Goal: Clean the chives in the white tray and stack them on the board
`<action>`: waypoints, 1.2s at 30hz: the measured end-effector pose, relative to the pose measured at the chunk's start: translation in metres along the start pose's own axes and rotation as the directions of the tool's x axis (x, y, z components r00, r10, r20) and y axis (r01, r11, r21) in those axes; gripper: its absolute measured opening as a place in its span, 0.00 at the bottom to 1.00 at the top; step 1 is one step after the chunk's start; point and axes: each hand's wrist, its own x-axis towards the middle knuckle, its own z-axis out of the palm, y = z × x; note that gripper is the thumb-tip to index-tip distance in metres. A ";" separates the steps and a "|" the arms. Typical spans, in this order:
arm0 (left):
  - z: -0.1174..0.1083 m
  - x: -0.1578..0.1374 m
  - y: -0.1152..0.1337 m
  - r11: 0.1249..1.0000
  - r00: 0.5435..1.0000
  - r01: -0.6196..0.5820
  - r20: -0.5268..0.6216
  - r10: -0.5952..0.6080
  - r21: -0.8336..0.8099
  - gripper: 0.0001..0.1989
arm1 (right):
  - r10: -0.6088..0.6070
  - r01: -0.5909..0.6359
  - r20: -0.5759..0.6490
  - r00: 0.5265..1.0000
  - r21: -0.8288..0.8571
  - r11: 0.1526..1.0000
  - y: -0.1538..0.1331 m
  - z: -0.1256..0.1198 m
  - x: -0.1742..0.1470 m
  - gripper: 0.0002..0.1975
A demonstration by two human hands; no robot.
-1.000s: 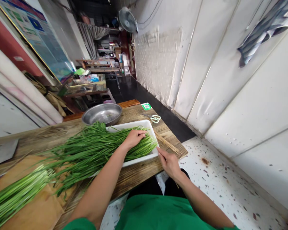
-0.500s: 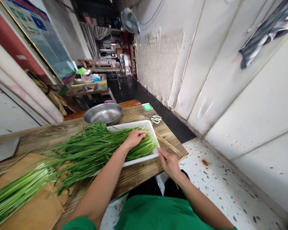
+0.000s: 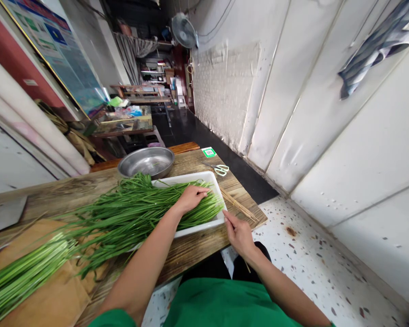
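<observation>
A thick bundle of garlic chives (image 3: 122,213) lies across a white tray (image 3: 197,229), leaves trailing over its left end. My left hand (image 3: 191,198) rests on the pale stems, fingers closed at their cut ends; exactly what the fingertips pinch is partly hidden. My right hand (image 3: 239,232) is closed beside the tray's near right corner. From below its palm sticks out the end of a thin bamboo skewer (image 3: 247,267). More skewers (image 3: 238,204) lie on the wooden table (image 3: 177,256) right of the tray.
Behind the tray stand a steel basin (image 3: 146,162) and scissors (image 3: 221,170). A second chive bundle (image 3: 30,268) lies on brown paper (image 3: 54,299) at left, below a cleaver blade (image 3: 8,213). A white wall (image 3: 327,136) runs along the right.
Hardly anything differs. Both hands keep their places, and my right hand has shifted very slightly to the left.
</observation>
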 end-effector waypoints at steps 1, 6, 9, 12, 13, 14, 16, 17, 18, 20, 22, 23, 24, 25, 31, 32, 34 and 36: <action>0.001 -0.001 0.000 1.000 1.000 -0.020 0.023 0.019 0.003 0.15 | 0.008 -0.008 0.000 1.000 -0.011 1.000 -0.002 0.000 0.001 0.18; 0.000 -0.005 0.004 0.992 0.996 -0.082 0.042 0.078 0.095 0.15 | 0.019 -0.019 0.008 1.000 -0.024 1.000 -0.003 0.001 0.005 0.18; -0.008 -0.006 0.007 0.969 0.985 -0.043 -0.151 0.081 0.243 0.16 | 0.012 -0.012 0.003 1.000 -0.008 1.000 0.001 0.002 0.005 0.18; -0.019 -0.004 0.008 0.906 0.950 0.108 -0.311 0.027 0.409 0.15 | 0.008 -0.008 -0.003 1.000 0.009 1.000 0.005 0.004 0.003 0.17; -0.022 -0.003 0.007 0.876 0.948 0.150 -0.317 0.003 0.459 0.14 | 0.008 -0.008 -0.001 1.000 0.012 1.000 0.006 0.004 0.002 0.17; -0.023 -0.001 0.007 0.844 0.951 0.184 -0.309 -0.023 0.504 0.13 | 0.007 -0.007 0.001 1.000 0.014 1.000 0.007 0.004 0.002 0.17; -0.022 0.003 0.004 0.788 0.957 0.228 -0.283 -0.072 0.572 0.11 | 0.005 -0.005 -0.004 1.000 0.018 1.000 0.008 0.005 0.001 0.18; -0.020 0.005 0.003 0.767 0.956 0.246 -0.278 -0.092 0.593 0.11 | 0.004 -0.003 -0.007 1.000 0.022 1.000 0.008 0.005 0.001 0.18; -0.017 0.006 0.002 0.752 0.956 0.259 -0.273 -0.108 0.606 0.11 | 0.003 -0.003 -0.010 1.000 0.025 1.000 0.008 0.005 0.001 0.18; -0.011 0.009 -0.002 0.747 0.957 0.266 -0.261 -0.127 0.610 0.10 | 0.003 -0.003 -0.008 1.000 0.028 1.000 0.008 0.005 0.001 0.18; -0.005 0.011 -0.004 0.764 0.955 0.272 -0.264 -0.137 0.585 0.09 | 0.007 -0.007 0.001 1.000 0.022 1.000 0.008 0.005 0.002 0.18; -0.003 0.011 -0.005 0.780 0.954 0.270 -0.268 -0.137 0.564 0.09 | 0.009 -0.009 0.005 1.000 0.018 1.000 0.008 0.005 0.002 0.18; -0.002 0.011 -0.005 0.799 0.954 0.262 -0.270 -0.130 0.541 0.09 | 0.010 -0.010 0.007 1.000 0.014 1.000 0.008 0.005 0.003 0.18; -0.002 0.010 -0.005 0.817 0.955 0.247 -0.273 -0.115 0.521 0.09 | 0.010 -0.010 0.010 1.000 0.012 1.000 0.008 0.004 0.003 0.18; -0.003 0.011 -0.003 0.832 0.955 0.221 -0.287 -0.078 0.509 0.14 | 0.002 -0.002 0.023 1.000 0.008 1.000 0.005 0.002 0.004 0.18; -0.003 0.012 -0.004 0.823 0.953 0.239 -0.285 -0.098 0.515 0.15 | 0.004 -0.004 0.022 1.000 0.004 1.000 0.004 0.001 0.004 0.18; -0.002 0.013 -0.006 0.816 0.955 0.254 -0.271 -0.124 0.519 0.13 | 0.008 -0.008 0.022 1.000 -0.005 1.000 0.004 0.001 0.004 0.17; -0.002 0.014 -0.009 0.822 0.956 0.259 -0.257 -0.142 0.507 0.12 | 0.009 -0.008 0.026 1.000 -0.016 1.000 0.003 0.000 0.005 0.17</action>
